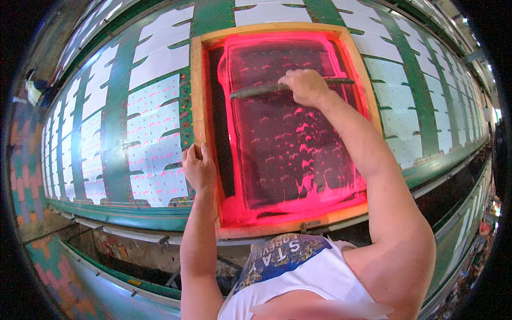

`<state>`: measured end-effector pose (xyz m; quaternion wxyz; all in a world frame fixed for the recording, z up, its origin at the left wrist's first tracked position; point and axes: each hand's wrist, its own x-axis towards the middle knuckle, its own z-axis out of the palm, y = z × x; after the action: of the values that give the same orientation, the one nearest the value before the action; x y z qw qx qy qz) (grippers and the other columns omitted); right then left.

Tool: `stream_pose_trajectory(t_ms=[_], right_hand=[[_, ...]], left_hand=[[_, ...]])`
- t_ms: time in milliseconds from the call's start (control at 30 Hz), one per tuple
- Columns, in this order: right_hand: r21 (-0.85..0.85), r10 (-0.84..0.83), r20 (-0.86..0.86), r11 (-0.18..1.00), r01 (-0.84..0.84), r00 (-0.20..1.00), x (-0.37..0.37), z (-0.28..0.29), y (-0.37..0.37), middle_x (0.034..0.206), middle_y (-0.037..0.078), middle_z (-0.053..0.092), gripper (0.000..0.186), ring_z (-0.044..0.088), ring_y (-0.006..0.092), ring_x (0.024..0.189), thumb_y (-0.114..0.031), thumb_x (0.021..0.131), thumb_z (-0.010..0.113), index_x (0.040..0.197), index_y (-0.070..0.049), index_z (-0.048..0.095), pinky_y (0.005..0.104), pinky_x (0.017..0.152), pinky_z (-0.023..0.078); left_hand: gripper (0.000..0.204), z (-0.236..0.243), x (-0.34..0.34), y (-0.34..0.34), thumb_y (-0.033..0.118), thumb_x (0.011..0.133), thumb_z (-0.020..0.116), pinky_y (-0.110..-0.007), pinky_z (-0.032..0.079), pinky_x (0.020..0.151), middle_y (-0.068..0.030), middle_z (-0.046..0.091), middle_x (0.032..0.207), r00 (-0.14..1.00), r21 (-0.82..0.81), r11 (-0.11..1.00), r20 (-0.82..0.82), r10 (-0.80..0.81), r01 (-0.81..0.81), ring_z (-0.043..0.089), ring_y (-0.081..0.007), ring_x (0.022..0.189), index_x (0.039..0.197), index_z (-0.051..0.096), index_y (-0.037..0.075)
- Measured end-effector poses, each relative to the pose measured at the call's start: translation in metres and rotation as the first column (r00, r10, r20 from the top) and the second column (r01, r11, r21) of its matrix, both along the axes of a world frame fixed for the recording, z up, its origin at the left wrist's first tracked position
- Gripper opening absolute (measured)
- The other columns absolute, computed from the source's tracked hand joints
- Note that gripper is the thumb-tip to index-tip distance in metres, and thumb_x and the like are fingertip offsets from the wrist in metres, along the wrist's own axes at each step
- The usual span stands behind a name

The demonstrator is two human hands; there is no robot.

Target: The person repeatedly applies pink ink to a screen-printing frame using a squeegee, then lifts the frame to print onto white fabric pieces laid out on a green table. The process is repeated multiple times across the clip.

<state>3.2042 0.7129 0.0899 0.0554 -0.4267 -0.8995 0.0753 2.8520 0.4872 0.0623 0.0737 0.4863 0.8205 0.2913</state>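
A wooden-framed printing screen [197, 101] lies flat on the long green table in front of me. Bright pink ink [234, 208] coats the edges of its dark mesh [272, 130], with streaks and blotches down the middle right. My right hand [306, 88] is closed over the middle of a long, dark squeegee [253, 90], which spans much of the mesh's width in its upper part. At the frame's left side, my left hand [200, 169] grips the wood with thumb and fingers; part of that grip is hidden.
White cut pieces [154, 106] lie in rows along the green table [118, 80], left and right of the screen. Several at left carry small pink prints. A metal rail [128, 229] runs along the near edge. Another person [36, 90] is at far left.
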Motion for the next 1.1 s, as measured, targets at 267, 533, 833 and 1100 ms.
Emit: stream_pose_trajectory(t_ms=[267,533,833,1100], right_hand=[[0.048,0.026,-0.09,0.999,-0.021,0.996,0.014,0.003,-0.19,0.104,0.01,0.074,0.037,0.075,0.0352,0.103,-0.003,0.084,0.069,0.118,-0.011,0.079,0.0509,0.091,0.061],[0.037,-0.026,-0.02,0.999,0.027,0.999,0.017,0.01,-0.343,0.109,0.008,0.075,0.039,0.074,0.0316,0.105,-0.009,0.084,0.072,0.123,-0.013,0.077,0.0473,0.089,0.059],[-0.292,0.031,0.078,0.956,-0.007,0.996,0.024,0.036,-0.334,0.117,0.013,0.079,0.04,0.076,0.0356,0.113,-0.014,0.087,0.073,0.127,-0.016,0.08,0.0505,0.098,0.06],[-0.663,0.206,0.085,0.742,-0.099,0.975,0.016,0.04,-0.136,0.108,0.023,0.08,0.033,0.077,0.0448,0.106,-0.017,0.085,0.08,0.117,-0.01,0.079,0.0561,0.094,0.06]], left_hand=[[0.045,-0.005,-0.007,0.001,0.044,0.105,0.07,-0.055,0.055,0.098,-0.0226,0.071,0.116,0.999,-0.024,0.999,0.019,-0.037,0.037,0.07,-0.0446,0.113,0.116,0.074,0.0],[0.047,-0.004,-0.007,0.0,0.045,0.105,0.07,-0.057,0.056,0.102,-0.0233,0.072,0.12,0.999,-0.04,0.999,-0.001,-0.035,0.035,0.07,-0.0447,0.118,0.119,0.076,0.0],[0.056,-0.003,-0.007,0.0,0.044,0.105,0.07,-0.056,0.056,0.105,-0.027,0.071,0.128,0.998,-0.039,0.998,0.016,-0.058,0.059,0.069,-0.0455,0.123,0.133,0.074,-0.004],[0.046,-0.006,-0.007,0.005,0.042,0.105,0.072,-0.053,0.056,0.099,-0.0233,0.071,0.115,0.999,-0.073,0.997,0.048,-0.005,0.008,0.069,-0.0446,0.114,0.124,0.076,0.0]])
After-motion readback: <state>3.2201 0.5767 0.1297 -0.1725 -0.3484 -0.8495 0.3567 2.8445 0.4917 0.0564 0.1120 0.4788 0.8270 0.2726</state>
